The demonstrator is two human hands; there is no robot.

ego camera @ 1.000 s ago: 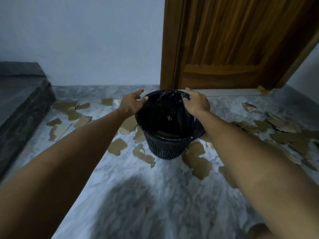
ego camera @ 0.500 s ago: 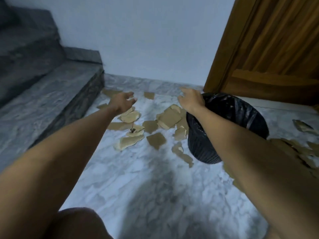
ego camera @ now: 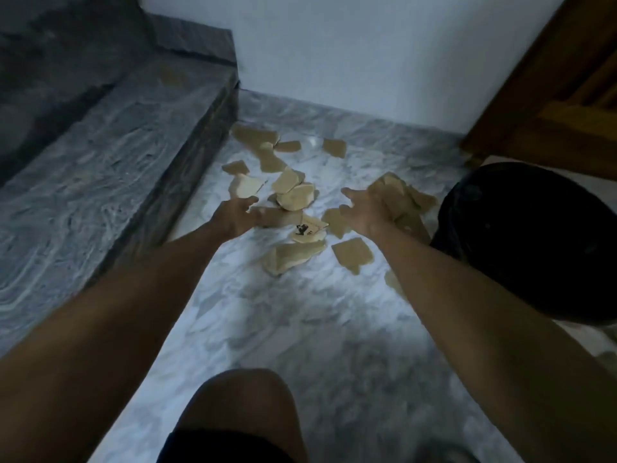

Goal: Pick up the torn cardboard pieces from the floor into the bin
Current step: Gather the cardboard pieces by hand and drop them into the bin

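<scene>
Brown torn cardboard pieces (ego camera: 295, 197) lie scattered across a grey-veined marble floor (ego camera: 300, 329) as a crouching person reaches out with both arms over the heap, one bare knee (ego camera: 238, 406) low in the frame. The left hand (ego camera: 233, 215) hovers at the near edge of the pile beside the stone step (ego camera: 110, 182), its fingers loosely curled and apparently holding nothing; the right hand (ego camera: 362, 212) is spread with fingers relaxed over the scraps nearest the black bin (ego camera: 527, 242), which stands to the right, just beside the outermost pieces. The two hands are apart, the pile between them.

A clean pickup probably calls for sweeping the overlapping pieces inward from both sides, stacking the flat scraps against each other so that they lift as a bundle rather than one at a time, then a short carry right to the bin. Thin pieces flat on polished stone are likely to resist fingertips, so sliding one over another may give an edge to grip.

Motion blur softens both hands, so whether any finger already touches cardboard cannot be told. The bin's far side is cut off by the frame and its inside reads only as darkness. The right forearm hides some scraps, and a dark mark on one piece (ego camera: 305, 228) is illegible
</scene>
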